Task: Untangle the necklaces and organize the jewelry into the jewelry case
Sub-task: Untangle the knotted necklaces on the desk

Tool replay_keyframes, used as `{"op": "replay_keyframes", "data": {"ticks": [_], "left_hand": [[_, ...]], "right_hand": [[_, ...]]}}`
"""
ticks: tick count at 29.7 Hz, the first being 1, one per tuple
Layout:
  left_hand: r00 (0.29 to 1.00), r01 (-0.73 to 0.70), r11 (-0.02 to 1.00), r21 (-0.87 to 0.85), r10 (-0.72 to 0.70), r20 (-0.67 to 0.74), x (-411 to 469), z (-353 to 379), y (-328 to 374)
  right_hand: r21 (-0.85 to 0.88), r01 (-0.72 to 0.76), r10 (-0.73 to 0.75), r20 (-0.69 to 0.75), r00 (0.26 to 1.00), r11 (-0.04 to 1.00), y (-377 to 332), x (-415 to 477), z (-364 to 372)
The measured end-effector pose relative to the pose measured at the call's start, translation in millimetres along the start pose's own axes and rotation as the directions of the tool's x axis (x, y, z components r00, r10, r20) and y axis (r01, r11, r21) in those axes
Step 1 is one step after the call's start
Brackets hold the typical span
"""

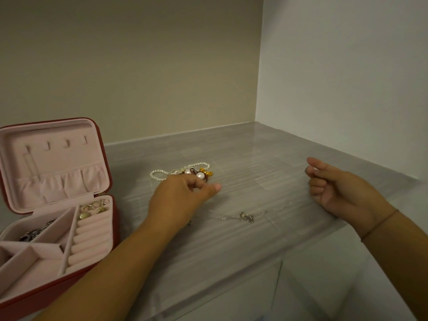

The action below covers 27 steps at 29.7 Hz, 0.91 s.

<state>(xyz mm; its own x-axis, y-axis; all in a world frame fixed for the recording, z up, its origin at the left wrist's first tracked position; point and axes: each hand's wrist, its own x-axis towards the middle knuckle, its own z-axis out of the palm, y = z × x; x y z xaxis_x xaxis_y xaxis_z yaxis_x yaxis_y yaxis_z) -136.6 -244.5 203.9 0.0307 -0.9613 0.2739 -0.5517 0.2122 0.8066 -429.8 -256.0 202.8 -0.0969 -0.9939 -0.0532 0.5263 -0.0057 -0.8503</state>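
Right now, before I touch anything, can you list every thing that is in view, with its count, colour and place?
jewelry case: one, red outside, pink inside, open, on the counter's left
earrings: a few, gold, at the far end of the case's ring rolls
dark jewelry: one cluster, dark, in a left compartment of the case
jewelry pile: one, white pearls with gold and brown pieces, mid-counter
chain: one, silver, on the counter, nearer the person than the pile
counter: one, grey, in the wall corner
left hand: at the pile, fingers curled
right hand: at the right, fingers curled; whether it holds anything is unclear
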Motion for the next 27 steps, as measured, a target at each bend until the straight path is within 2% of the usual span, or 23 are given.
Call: {"op": "replay_keyframes", "data": {"ticks": [3,5,8,11,15,17,22,27], "left_hand": [[0.993,0.001,0.993,0.117,-0.014,0.114,-3,-2,1],[0.989,-0.013,0.986,0.164,-0.011,0.148,-3,-4,2],[0.983,-0.020,0.979,0.203,-0.017,0.181,-4,-6,2],[0.988,-0.011,0.982,0.191,-0.019,0.156,-4,-6,1],[0.995,0.070,0.995,-0.064,-0.065,0.072,-4,-8,3],[0.994,0.112,0.986,-0.122,-0.110,0.024,-4,-9,5],[0.984,0.174,0.983,-0.053,-0.172,0.041,-6,-10,9],[0.977,0.082,0.975,0.208,-0.120,0.178,-9,-11,6]], "right_hand": [[0.203,-0.093,0.066,0.135,0.989,0.975,-5,0,-9],[0.235,-0.077,0.038,0.168,0.985,0.969,-6,0,-14],[0.196,-0.016,-0.015,0.154,0.988,0.980,-6,3,-18],[0.098,0.058,-0.067,0.095,0.993,0.994,-6,4,-19],[0.009,0.114,-0.114,-0.027,0.993,0.993,-7,1,-16],[-0.047,0.129,-0.131,-0.046,0.990,0.991,-5,-2,-14],[-0.236,0.059,-0.085,-0.101,0.991,0.970,-7,-6,-3],[-0.506,-0.003,-0.013,-0.029,0.999,0.863,-10,-13,2]]}}
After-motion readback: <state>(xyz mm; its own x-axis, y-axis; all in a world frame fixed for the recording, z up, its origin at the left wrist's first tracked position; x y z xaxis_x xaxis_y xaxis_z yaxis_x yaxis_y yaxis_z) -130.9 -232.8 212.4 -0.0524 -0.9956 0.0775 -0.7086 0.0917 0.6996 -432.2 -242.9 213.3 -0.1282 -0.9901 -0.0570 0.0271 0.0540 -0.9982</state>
